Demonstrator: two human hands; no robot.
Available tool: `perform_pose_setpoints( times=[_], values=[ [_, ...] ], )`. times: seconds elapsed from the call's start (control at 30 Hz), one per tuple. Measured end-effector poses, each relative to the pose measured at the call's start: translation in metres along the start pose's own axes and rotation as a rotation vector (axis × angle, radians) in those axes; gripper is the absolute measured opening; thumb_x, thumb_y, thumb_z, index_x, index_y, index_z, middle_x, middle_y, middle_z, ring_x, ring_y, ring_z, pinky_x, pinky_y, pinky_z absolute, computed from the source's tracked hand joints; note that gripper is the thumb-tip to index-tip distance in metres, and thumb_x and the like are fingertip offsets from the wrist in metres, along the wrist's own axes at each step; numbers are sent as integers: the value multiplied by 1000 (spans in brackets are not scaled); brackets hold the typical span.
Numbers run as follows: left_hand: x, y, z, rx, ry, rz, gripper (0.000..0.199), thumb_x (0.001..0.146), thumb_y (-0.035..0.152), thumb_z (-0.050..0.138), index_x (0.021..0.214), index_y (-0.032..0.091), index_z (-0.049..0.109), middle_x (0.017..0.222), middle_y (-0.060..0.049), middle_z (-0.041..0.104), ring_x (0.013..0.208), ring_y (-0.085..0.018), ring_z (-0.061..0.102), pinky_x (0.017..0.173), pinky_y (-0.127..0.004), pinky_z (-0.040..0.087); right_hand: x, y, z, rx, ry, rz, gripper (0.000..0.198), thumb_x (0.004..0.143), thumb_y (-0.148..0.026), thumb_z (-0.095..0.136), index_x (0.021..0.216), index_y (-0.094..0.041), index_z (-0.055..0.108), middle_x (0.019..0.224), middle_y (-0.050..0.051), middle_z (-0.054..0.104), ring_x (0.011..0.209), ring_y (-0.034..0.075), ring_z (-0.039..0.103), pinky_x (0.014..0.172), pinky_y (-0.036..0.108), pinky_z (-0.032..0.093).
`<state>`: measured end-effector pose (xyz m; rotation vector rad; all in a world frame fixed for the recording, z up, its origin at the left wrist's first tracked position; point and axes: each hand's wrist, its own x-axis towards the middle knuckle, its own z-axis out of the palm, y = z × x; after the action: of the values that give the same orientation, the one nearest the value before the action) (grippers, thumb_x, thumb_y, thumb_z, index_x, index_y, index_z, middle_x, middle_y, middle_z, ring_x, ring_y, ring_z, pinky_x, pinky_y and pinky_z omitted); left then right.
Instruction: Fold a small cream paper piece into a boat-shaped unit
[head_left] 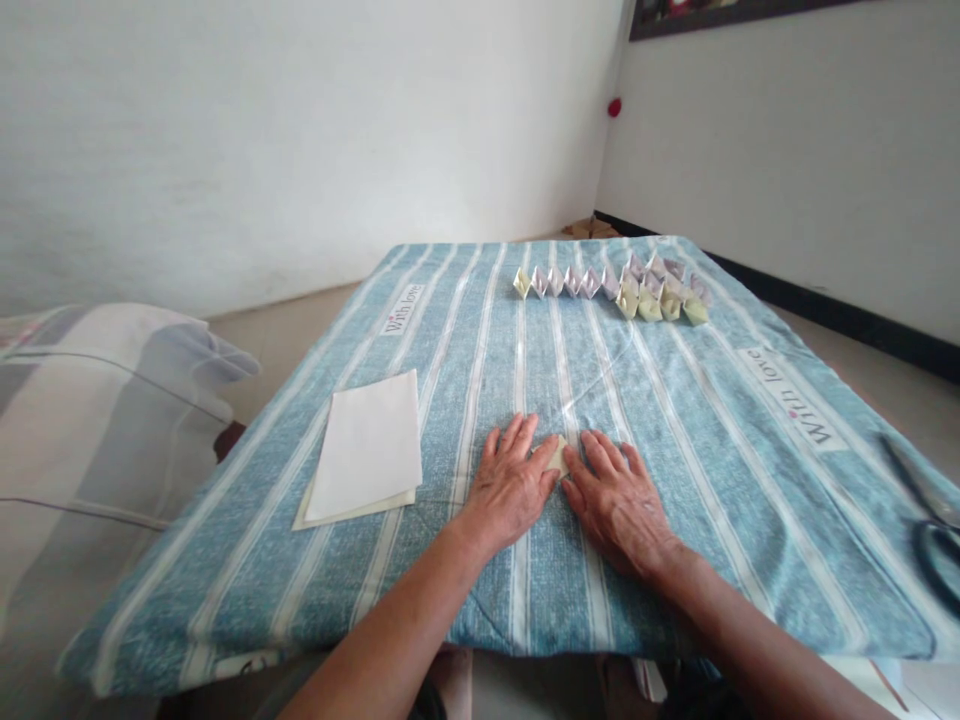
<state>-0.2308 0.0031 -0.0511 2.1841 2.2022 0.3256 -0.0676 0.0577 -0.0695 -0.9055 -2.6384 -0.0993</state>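
Observation:
A small folded piece of pale yellow paper (558,457) lies on the blue striped tablecloth, partly covered by my fingers. My left hand (514,478) rests flat on the cloth, its thumb and forefinger side over the paper's left part. From the right, my right hand (616,495) lies flat with its fingers spread, the fingertips touching the paper's right edge. How the paper is folded under the fingers cannot be made out.
Sheets of white and pale yellow paper (367,447) lie left of my hands. Several small folded paper boats (652,285), purple and yellow, stand toward the far right. Scissors (926,510) with dark handles lie at the right edge. A cloth-covered surface (97,430) stands at the left.

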Motion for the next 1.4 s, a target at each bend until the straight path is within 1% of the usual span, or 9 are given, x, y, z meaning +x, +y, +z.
perform_pose_setpoints(
  times=[0.23, 0.4, 0.53, 0.7, 0.9, 1.03, 1.17, 1.23, 1.4],
  values=[
    [-11, 1, -7, 30, -15, 5, 42, 95, 35, 52, 134, 21, 52, 150, -17, 42, 142, -32, 32, 110, -57, 32, 1, 0, 3, 3, 14, -5, 36, 98, -29, 41, 126, -13, 58, 134, 20, 56, 128, 35, 48, 102, 55, 38],
    [-22, 0, -2, 76, 21, -33, 44, 94, 36, 53, 135, 20, 52, 150, -17, 41, 143, -34, 31, 110, -61, 29, 1, 0, 2, 2, 1, 3, 37, 98, -29, 42, 127, -13, 58, 135, 20, 55, 128, 36, 47, 103, 56, 37],
    [-24, 1, 0, 97, 11, -43, 45, 96, 38, 50, 137, 19, 50, 151, -17, 40, 143, -34, 30, 110, -62, 29, 0, 0, 3, -2, 3, -4, 37, 98, -29, 43, 127, -13, 58, 135, 20, 55, 128, 36, 47, 102, 56, 38],
    [-26, 3, 0, 129, -11, -34, 46, 97, 39, 46, 139, 19, 47, 153, -17, 37, 144, -33, 27, 110, -61, 29, -2, 2, 6, 10, 39, -5, 36, 97, -29, 44, 126, -13, 59, 133, 20, 56, 127, 35, 49, 101, 54, 40],
    [-28, 7, 0, 131, -10, -45, 51, 100, 46, 33, 141, 18, 44, 154, -16, 36, 145, -31, 26, 111, -60, 27, -8, 3, 9, -4, 94, -17, 38, 97, -34, 44, 122, -9, 60, 128, 21, 59, 122, 35, 52, 97, 52, 44],
    [-29, 10, -1, 119, -24, -66, 50, 101, 45, 32, 142, 19, 43, 154, -15, 37, 143, -32, 29, 112, -61, 27, -9, 4, 9, -20, 116, -37, 37, 97, -35, 45, 119, -10, 62, 126, 20, 59, 119, 34, 54, 95, 50, 45],
    [-30, 11, -1, 110, -30, -68, 48, 101, 41, 34, 142, 18, 43, 153, -16, 37, 143, -33, 29, 111, -61, 27, -9, 3, 8, -46, 168, -37, 37, 97, -37, 46, 113, -9, 64, 119, 20, 63, 112, 34, 58, 92, 49, 47],
    [-30, 12, -2, 101, -27, -73, 48, 101, 40, 33, 142, 18, 43, 154, -16, 37, 143, -33, 28, 111, -62, 26, -10, 2, 7, -59, 201, -57, 35, 97, -36, 46, 112, -10, 65, 117, 20, 64, 111, 34, 59, 91, 50, 48],
    [-31, 12, -6, 72, -55, -68, 50, 101, 41, 30, 143, 17, 43, 154, -16, 36, 144, -33, 28, 112, -62, 26, -14, -4, 8, -31, 232, -193, 31, 99, -28, 44, 115, -13, 64, 121, 18, 65, 116, 33, 58, 92, 51, 47]
  ],
)
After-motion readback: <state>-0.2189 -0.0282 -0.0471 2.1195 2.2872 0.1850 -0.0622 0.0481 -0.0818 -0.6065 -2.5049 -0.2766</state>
